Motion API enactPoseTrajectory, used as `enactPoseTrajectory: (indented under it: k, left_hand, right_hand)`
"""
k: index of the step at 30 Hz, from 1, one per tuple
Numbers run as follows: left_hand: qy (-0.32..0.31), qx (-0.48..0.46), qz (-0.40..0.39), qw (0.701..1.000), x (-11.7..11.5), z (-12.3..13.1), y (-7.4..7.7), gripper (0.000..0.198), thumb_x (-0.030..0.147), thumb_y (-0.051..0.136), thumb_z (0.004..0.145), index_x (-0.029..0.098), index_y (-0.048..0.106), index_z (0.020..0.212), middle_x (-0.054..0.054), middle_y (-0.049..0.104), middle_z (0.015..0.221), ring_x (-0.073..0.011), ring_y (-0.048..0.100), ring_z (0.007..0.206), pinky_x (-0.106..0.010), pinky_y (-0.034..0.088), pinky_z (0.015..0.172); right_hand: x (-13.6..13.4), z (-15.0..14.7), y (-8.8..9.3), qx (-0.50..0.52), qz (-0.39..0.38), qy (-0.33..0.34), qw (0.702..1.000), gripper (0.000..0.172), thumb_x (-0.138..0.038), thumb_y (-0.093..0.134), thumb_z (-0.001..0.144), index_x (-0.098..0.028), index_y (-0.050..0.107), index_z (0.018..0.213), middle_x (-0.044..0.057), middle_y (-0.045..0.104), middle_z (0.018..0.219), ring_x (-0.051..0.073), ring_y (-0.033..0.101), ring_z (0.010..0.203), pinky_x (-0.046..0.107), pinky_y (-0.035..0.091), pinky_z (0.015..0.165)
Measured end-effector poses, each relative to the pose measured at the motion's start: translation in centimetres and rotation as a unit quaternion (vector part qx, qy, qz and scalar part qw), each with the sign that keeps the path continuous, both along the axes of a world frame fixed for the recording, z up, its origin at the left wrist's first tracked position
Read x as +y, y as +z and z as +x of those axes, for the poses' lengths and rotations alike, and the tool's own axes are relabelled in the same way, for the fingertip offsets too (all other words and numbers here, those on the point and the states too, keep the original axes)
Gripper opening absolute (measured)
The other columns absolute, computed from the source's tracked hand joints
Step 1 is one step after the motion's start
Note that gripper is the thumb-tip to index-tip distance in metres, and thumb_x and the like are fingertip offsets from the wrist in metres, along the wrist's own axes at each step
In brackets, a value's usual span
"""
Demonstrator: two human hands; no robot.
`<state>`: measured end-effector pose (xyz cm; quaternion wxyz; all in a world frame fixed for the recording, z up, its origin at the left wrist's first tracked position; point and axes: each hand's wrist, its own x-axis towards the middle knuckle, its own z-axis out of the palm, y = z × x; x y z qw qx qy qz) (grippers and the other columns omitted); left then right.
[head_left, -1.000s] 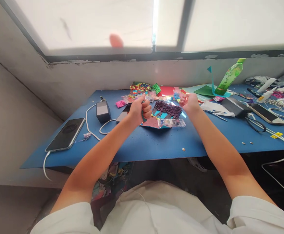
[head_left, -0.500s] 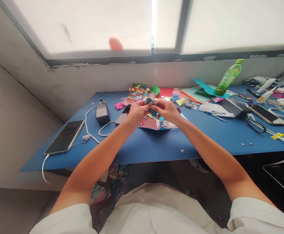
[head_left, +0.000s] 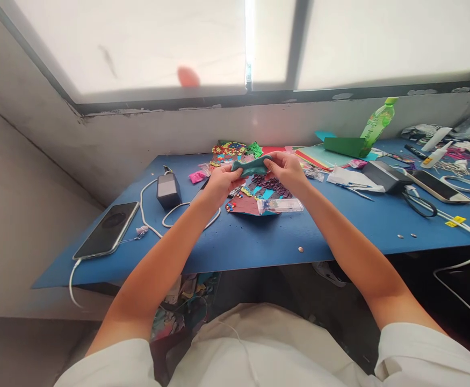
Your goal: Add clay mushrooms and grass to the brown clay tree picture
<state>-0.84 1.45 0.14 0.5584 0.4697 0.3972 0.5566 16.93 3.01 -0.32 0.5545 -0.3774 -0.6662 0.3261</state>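
A teal strip of modelling clay [head_left: 251, 167] stretches between my two hands above the desk. My left hand [head_left: 221, 181] pinches its left end between thumb and fingers. Its right end is gripped by my right hand [head_left: 286, 167] in the same way. The strip is thinner in the middle than at its ends. Below it lies a brown-and-teal board [head_left: 243, 205] covered with small dark purple, yellow and red pieces. A clear plastic case [head_left: 281, 205] rests on the board's front right part.
On the blue desk [head_left: 235, 250], phones [head_left: 106, 230], a black power block [head_left: 168, 190] and white cables lie left. At the right stand a green bottle [head_left: 378, 126] and a dark box [head_left: 385, 177]. Coloured sheets [head_left: 313, 160] and small bags lie behind.
My hands have moved apart, and the teal clay between them has gone from a compact folded lump to a long strip. More of the board and clear case now shows.
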Motion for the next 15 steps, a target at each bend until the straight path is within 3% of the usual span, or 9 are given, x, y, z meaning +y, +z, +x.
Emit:
enactPoseTrajectory:
  k: [5, 10, 15]
  left_hand:
    - [0.025, 0.027, 0.033, 0.999, -0.6, -0.1, 0.5, 0.006, 0.008, 0.066, 0.073, 0.012, 0.061, 0.073, 0.000, 0.062, 0.068, -0.0099, 0.060, 0.059, -0.023, 0.052, 0.060]
    - [0.040, 0.066, 0.069, 0.995, -1.2, 0.4, 0.5, 0.012, 0.002, 0.061, 0.071, 0.015, 0.060, 0.071, 0.002, 0.060, 0.068, -0.0108, 0.058, 0.063, -0.020, 0.050, 0.055]
    - [-0.007, 0.089, 0.055, 0.994, -1.7, 0.4, 0.7, 0.007, 0.009, 0.058, 0.072, 0.013, 0.064, 0.073, -0.001, 0.063, 0.070, -0.0131, 0.060, 0.065, -0.024, 0.054, 0.056]
  right_hand:
    - [-0.6, -0.5, 0.0, -0.017, -0.008, 0.048, 0.999, 0.031, -0.045, 0.072, 0.074, -0.018, 0.060, 0.082, 0.003, 0.067, 0.072, 0.016, 0.065, 0.064, 0.030, 0.057, 0.058]
    - [-1.1, -1.0, -0.5, -0.066, -0.002, 0.017, 0.998, 0.026, -0.043, 0.068, 0.076, -0.019, 0.056, 0.073, 0.002, 0.064, 0.064, 0.017, 0.061, 0.055, 0.029, 0.049, 0.048]
    - [-1.6, -1.1, -0.4, -0.124, 0.052, -0.051, 0.990, 0.016, -0.028, 0.061, 0.075, -0.019, 0.051, 0.066, -0.002, 0.056, 0.057, 0.012, 0.049, 0.054, 0.027, 0.038, 0.055]
